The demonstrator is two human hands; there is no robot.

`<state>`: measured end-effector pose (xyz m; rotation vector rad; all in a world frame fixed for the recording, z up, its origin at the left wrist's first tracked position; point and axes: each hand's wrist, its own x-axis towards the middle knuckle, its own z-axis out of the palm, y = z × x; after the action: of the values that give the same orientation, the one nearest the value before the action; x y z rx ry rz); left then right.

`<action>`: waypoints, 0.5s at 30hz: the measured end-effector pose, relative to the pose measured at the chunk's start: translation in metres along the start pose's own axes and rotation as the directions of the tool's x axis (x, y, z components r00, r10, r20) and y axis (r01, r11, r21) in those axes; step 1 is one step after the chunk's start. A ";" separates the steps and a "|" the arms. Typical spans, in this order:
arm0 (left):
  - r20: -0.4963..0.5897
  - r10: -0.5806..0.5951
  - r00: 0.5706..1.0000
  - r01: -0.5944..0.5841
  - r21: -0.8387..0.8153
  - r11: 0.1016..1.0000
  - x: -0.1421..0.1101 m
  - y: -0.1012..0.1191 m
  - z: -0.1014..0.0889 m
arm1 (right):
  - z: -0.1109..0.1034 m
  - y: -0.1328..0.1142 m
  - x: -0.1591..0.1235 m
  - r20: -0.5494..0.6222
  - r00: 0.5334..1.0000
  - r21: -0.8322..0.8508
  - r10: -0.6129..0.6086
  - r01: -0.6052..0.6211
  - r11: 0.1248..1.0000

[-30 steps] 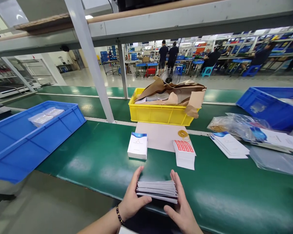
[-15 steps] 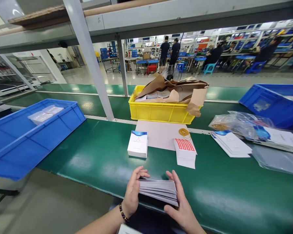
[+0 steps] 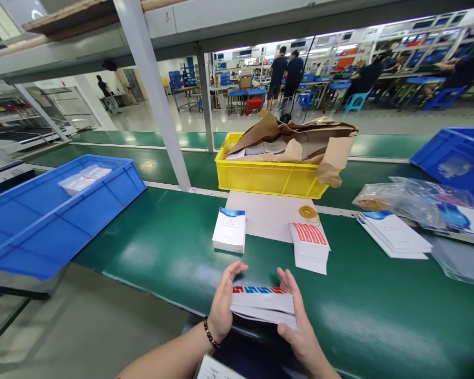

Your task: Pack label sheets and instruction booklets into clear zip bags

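At the near edge of the bench, a stack of printed sheets (image 3: 263, 302) with a red and blue pattern along its top is held between my hands. My left hand (image 3: 221, 308) presses its left end, and my right hand (image 3: 301, 323) closes on its right end with the thumb in front. The sheets fan slightly apart at the lower edge. Beyond them, a neat pile of white booklets (image 3: 229, 231) with a blue band stands to the left. A pile of red-printed sheets (image 3: 310, 247) leans over on the right.
Behind, a yellow crate (image 3: 270, 178) holds torn brown paper and booklets. Rubber bands (image 3: 308, 212) lie on a white sheet (image 3: 263, 213). A blue bin (image 3: 98, 210) sits at left, another blue bin (image 3: 450, 158) at right, near plastic bags (image 3: 403, 197) and loose booklets (image 3: 395, 234). A grey post (image 3: 154, 95) rises at left.
The stack between my hands has tipped, so its red and blue printed top now shows and its sheets lie closer together. The view has shifted slightly; both hands stay on the stack.
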<state>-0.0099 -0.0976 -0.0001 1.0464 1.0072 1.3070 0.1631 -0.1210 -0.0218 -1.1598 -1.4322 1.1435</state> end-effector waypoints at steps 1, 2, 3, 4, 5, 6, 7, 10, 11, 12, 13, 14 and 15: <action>-0.004 -0.015 1.000 0.015 0.004 1.000 0.002 0.001 0.001 | 0.000 -0.001 0.001 -0.004 1.000 0.000 0.005 -0.005 1.000; -0.011 -0.027 1.000 0.027 0.008 1.000 0.003 0.003 0.001 | -0.001 -0.001 0.002 -0.006 1.000 0.006 0.014 -0.014 1.000; -0.016 -0.036 0.999 0.036 0.012 0.999 0.005 0.004 0.002 | -0.002 -0.001 0.004 -0.004 1.000 0.021 0.026 -0.026 0.999; -0.020 -0.042 0.999 0.043 0.016 0.999 0.007 0.004 0.001 | -0.004 0.000 0.005 0.004 0.999 0.045 0.045 -0.045 0.998; -0.022 -0.047 0.999 0.047 0.020 0.999 0.008 0.004 0.001 | -0.006 0.001 0.006 0.017 0.998 0.074 0.065 -0.066 0.995; -0.027 -0.052 0.998 0.053 0.019 0.998 0.009 0.003 0.001 | -0.008 0.003 0.007 0.029 0.996 0.103 0.082 -0.084 0.991; -0.030 -0.061 0.998 0.061 0.013 0.998 0.009 0.002 0.000 | -0.009 0.005 0.008 0.038 0.995 0.129 0.091 -0.095 0.987; -0.005 -0.069 0.998 0.069 -0.005 0.998 0.007 -0.002 -0.001 | -0.008 0.007 0.006 0.054 0.995 0.133 0.084 -0.091 0.987; 0.027 -0.066 0.997 0.067 -0.010 0.998 0.006 -0.002 -0.001 | -0.007 0.006 0.005 0.059 0.995 0.119 0.077 -0.084 0.989; 0.060 -0.058 0.997 0.059 -0.013 0.998 0.006 -0.003 -0.001 | -0.006 0.004 0.004 0.066 0.995 0.100 0.072 -0.078 0.992; 0.086 -0.048 0.995 0.050 -0.016 0.999 0.006 -0.002 -0.001 | -0.005 0.001 0.003 0.073 0.995 0.076 0.069 -0.075 0.994; 0.100 -0.042 0.994 0.044 -0.020 0.999 0.006 -0.002 0.000 | -0.005 -0.002 0.003 0.083 0.994 0.045 0.072 -0.076 0.996; 0.102 -0.041 0.994 0.044 -0.022 0.999 0.007 -0.001 0.000 | -0.006 -0.004 0.003 0.098 0.992 0.004 0.080 -0.080 0.997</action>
<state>-0.0097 -0.0906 -0.0011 1.0571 0.9298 1.2162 0.1682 -0.1182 -0.0163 -1.1787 -1.4644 1.2762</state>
